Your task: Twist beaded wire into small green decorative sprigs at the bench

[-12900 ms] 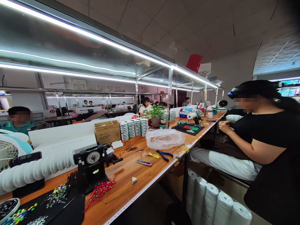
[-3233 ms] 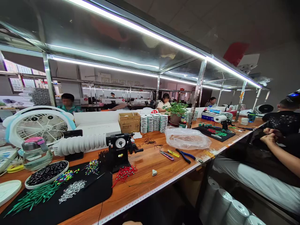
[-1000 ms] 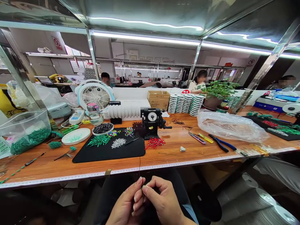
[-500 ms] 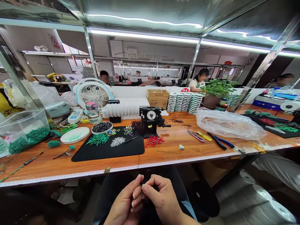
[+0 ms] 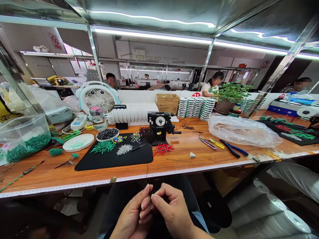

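I have both hands low in front of the wooden workbench (image 5: pixel 174 159), below its near edge, over my lap. My left hand (image 5: pixel 133 215) and right hand (image 5: pixel 171 212) are pressed fingertip to fingertip, each pinched narrow on the thin dark wire (image 5: pixel 147 172) that runs up from between them, over the near edge, onto the black rectangular work mat (image 5: pixel 112 159). I cannot make out whether a bead sits in the pinch; it is too small to tell.

On the mat lie a heap of green bead sticks (image 5: pixel 103 147), a patch of small white beads (image 5: pixel 124 149) and a cluster of mixed coloured beads (image 5: pixel 136 137). At the mat's far right corner stands the black hand-crank winder with a round dial (image 5: pixel 160 127), with a bunch of red bead stems (image 5: pixel 163 149) just beside it on the bare wood.

My judgement: the work is at an early stage. Only a bare length of wire shows above my fingers, nothing finished hangs from it, and the bead heaps on the mat look largely untouched, so most of the threading appears left.
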Demonstrator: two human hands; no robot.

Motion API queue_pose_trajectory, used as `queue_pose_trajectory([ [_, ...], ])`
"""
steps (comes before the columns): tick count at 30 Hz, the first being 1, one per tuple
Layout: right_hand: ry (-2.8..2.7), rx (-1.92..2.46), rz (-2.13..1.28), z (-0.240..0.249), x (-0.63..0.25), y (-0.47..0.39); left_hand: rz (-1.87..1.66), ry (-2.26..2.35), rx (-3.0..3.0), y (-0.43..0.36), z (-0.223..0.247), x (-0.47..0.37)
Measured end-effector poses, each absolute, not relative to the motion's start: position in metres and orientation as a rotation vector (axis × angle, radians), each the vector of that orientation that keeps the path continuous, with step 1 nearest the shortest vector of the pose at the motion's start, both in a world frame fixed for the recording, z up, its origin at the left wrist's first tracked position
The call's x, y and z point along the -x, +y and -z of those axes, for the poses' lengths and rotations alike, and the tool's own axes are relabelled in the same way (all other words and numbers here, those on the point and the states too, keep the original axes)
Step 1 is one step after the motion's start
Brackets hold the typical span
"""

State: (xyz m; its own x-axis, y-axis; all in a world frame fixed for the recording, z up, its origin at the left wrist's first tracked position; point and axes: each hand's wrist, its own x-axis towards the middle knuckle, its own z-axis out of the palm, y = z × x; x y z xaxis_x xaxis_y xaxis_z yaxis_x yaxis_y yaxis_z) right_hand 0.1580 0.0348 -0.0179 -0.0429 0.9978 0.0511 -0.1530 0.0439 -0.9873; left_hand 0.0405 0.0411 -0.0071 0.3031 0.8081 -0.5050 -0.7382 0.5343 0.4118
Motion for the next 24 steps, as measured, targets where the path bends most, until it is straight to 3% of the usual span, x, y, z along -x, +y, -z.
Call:
queue_pose_trajectory([
  [16, -1.094, 1.013, -1.314, 0.012, -0.157, 0.034, -1.027, 0.734, -0.175, 0.04, 0.005, -0.044],
  [24, -1.023, 0.964, -1.531, 0.032, -0.158, 0.044, -0.903, 0.747, -0.416, 0.04, 0.026, -0.046],
])
